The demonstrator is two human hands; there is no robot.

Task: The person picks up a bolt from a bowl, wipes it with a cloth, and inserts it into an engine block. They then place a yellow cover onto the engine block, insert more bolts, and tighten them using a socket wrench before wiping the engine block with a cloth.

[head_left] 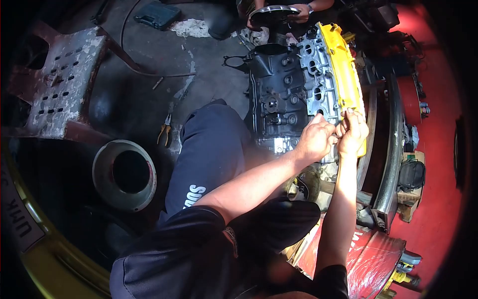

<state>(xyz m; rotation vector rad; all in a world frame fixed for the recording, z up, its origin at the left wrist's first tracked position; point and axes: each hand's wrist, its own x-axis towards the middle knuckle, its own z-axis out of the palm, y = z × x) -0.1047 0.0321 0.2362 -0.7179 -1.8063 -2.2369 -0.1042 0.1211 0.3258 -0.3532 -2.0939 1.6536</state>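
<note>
An engine block with a silver cylinder head lies in front of me. A yellow valve cover runs along the head's right side. My left hand is closed over the near part of the head, thumb up by a port opening. Beside it, my right hand has its fingers curled against the near end of the yellow cover. The two hands meet at the seam between head and cover. Whatever their fingertips hold is too small or hidden to make out.
Another person's hands hold a round dark part beyond the engine. Pliers lie on the floor at left, near a hollow cylinder and a worn plastic chair. A metal beam stands right of the engine.
</note>
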